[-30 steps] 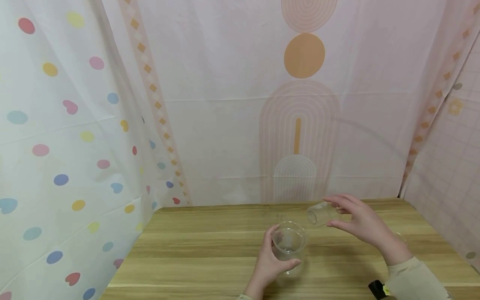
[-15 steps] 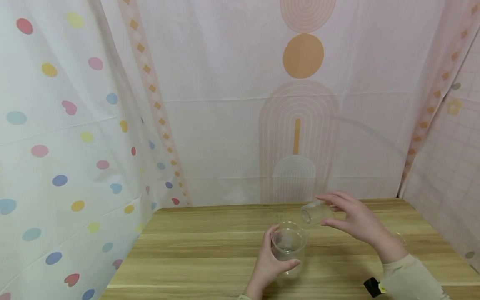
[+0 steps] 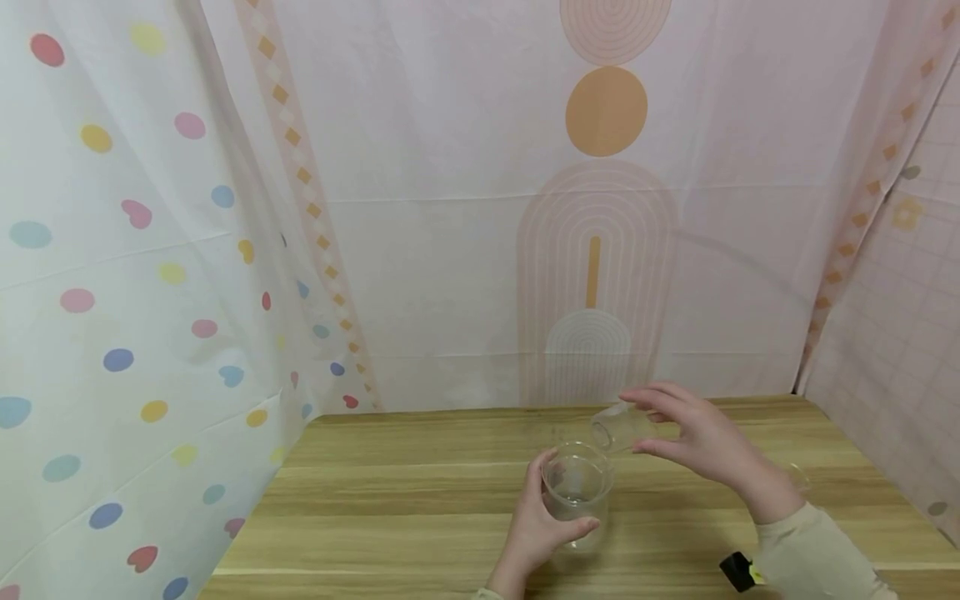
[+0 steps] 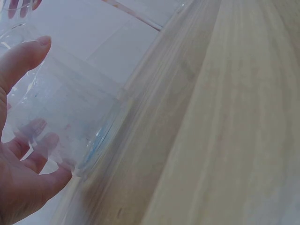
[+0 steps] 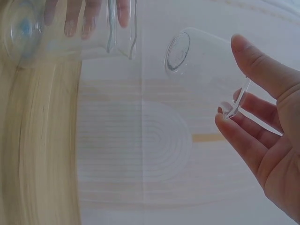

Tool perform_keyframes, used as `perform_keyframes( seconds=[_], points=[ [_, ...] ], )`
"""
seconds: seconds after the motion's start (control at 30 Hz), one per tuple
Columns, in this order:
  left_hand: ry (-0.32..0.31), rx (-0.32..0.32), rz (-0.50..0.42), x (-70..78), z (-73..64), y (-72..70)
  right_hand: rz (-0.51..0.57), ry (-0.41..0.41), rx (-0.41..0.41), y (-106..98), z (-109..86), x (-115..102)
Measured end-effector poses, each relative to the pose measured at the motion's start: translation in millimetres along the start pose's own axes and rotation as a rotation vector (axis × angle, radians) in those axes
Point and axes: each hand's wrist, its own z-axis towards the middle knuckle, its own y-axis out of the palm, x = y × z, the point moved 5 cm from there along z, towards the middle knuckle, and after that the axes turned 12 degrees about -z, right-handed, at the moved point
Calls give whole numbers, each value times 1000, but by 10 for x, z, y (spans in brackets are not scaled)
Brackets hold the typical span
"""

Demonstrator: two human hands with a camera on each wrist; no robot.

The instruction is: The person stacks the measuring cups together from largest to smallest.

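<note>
A large clear glass beaker (image 3: 577, 504) stands upright on the wooden table, and my left hand (image 3: 536, 525) grips it round the side, thumb in front. In the left wrist view the thumb and fingers of that left hand (image 4: 23, 178) lie on opposite sides of the beaker (image 4: 79, 103). My right hand (image 3: 701, 437) pinches a smaller clear beaker (image 3: 617, 428) near its rim, up off the table. This small beaker (image 5: 201, 61) is tilted, its base pointing toward the large one's rim. A small gap separates them in the right wrist view. Contents cannot be made out.
A black object (image 3: 737, 572) with a yellow patch lies at the lower right, partly behind the right sleeve. The edge of a clear round thing (image 3: 799, 477) shows behind the right wrist. Patterned curtains (image 3: 450, 250) hang behind and beside the table.
My right hand has moved left with the small beaker, bringing its base close to the large beaker's rim. The left hand and large beaker have stayed in place.
</note>
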Motion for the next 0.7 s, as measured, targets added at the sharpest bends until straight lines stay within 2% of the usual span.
perform_keyframes(
  seconds=[0.37, 0.7],
  points=[
    [1, 1, 9, 7, -1, -3, -18, -64, -7, 37, 83, -103],
    [-1, -6, 14, -4, -3, -4, 2, -64, -57, 75, 136, -195]
  ],
)
